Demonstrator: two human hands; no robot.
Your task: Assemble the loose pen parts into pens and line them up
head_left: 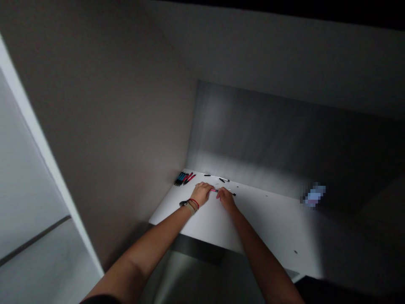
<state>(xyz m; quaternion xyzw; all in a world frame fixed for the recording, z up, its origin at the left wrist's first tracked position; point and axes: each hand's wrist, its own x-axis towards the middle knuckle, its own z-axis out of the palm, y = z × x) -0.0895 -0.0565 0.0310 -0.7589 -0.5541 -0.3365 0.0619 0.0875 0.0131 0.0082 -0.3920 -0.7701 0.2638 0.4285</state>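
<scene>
Over the white tabletop, my left hand (202, 194) is closed on one end of a slim red-and-black pen (214, 190). My right hand (225, 198) pinches at the other end, its fingertips covering that part. A watch and red cords circle my left wrist. Just past my right fingers lies a thin piece with a black tip (234, 194). Farther back are a dark pen part (207, 175), another short dark piece (222, 180) and a pale stick with a dark end (226, 180). What these small parts are exactly is too small to tell.
Blue-and-black pens (180, 178) and red pens (190, 178) lie side by side at the table's left back corner. Panels rise left and behind. A blurred-out bright object (314, 195) is at the right. A small dark bit (295, 252) lies on the tabletop (272, 228).
</scene>
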